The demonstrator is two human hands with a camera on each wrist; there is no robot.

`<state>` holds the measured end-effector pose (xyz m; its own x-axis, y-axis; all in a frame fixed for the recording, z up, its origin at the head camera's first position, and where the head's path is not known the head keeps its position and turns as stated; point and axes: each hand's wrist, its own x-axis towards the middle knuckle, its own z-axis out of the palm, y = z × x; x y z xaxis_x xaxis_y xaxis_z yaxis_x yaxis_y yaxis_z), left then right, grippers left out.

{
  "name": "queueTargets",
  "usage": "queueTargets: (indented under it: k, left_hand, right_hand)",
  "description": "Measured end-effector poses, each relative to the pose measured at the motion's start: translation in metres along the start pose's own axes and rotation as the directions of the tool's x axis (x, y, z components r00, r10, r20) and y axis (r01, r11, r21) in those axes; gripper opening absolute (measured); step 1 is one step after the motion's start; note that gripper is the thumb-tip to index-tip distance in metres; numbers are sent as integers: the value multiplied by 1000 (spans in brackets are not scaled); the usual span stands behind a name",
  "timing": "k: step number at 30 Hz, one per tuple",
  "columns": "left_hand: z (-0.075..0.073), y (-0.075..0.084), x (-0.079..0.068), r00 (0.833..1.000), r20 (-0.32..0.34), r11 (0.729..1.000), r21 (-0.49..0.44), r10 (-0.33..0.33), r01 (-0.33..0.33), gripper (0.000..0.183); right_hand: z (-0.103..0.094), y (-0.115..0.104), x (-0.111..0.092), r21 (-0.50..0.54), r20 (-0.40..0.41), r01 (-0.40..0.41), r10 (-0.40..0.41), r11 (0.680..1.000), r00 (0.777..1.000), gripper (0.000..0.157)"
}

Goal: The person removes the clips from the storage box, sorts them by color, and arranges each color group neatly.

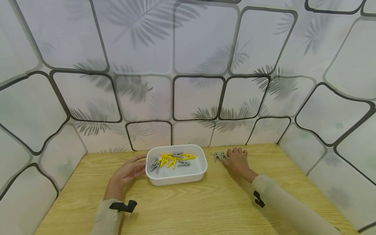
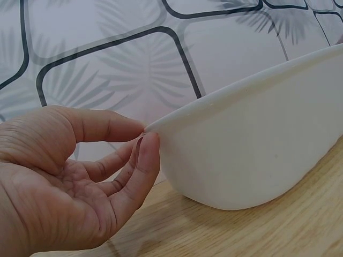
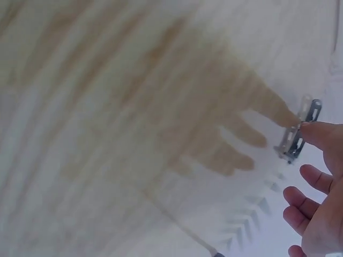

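A white plastic basin [image 1: 176, 180] holds several yellow clothespins [image 1: 167, 158] and grey clothespins [image 1: 183, 164]. At its left end my left hand [image 1: 130, 171] grips the rim, and the left wrist view shows the curled fingertips meeting at the basin's corner [image 2: 225, 144]. To the right of the basin, two grey clothespins [image 1: 217, 157] stand on their legs side by side on the table. Beside the right one is my right hand [image 1: 237, 162]. In the right wrist view one digit touches a grey clothespin [image 3: 297, 140], while the other fingers [image 3: 303, 202] lie apart from it.
The wood-grain table [image 1: 176, 209] ends at the back against a wall covering [image 1: 199, 98] with leaf and rounded-line patterns, which also rises at both sides. Black straps [image 1: 123, 206] sit on both sleeves. The basin stands close to the back wall.
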<state>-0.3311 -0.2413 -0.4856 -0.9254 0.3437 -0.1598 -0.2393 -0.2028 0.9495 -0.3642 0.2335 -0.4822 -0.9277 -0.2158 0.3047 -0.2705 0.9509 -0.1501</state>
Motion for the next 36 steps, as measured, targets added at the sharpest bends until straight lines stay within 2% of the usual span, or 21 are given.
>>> queueTargets:
  k: [10, 17, 22, 26, 31, 36]
  left_hand:
    - [1, 3, 0, 1000, -10, 1000, 9, -2, 2, 66]
    - [-1, 0, 0, 1000, 10, 1000, -12, 2, -2, 60]
    - [-2, -2, 0, 1000, 7, 1000, -20, 12, -11, 57]
    - [-2, -2, -2, 1000, -4, 1000, -8, 11, -11, 60]
    - [-1, -2, -3, 1000, -10, 1000, 1, 9, -9, 60]
    - [2, -1, -2, 1000, -1, 1000, 3, 17, -17, 58]
  right_hand:
    - [-16, -16, 16, 27, -78, 102, -99, 994, 992, 32]
    - [-33, -44, 36, 103, -68, 156, -150, 982, 986, 28]
    - [-38, -69, 47, 155, -47, 221, -216, 963, 975, 25]
    - [-37, -90, 51, 223, 8, 294, -303, 930, 953, 26]
    - [-28, -114, 56, 257, 71, 386, -415, 886, 907, 28]
    - [-22, -135, 57, 250, 168, 412, -458, 876, 873, 30]
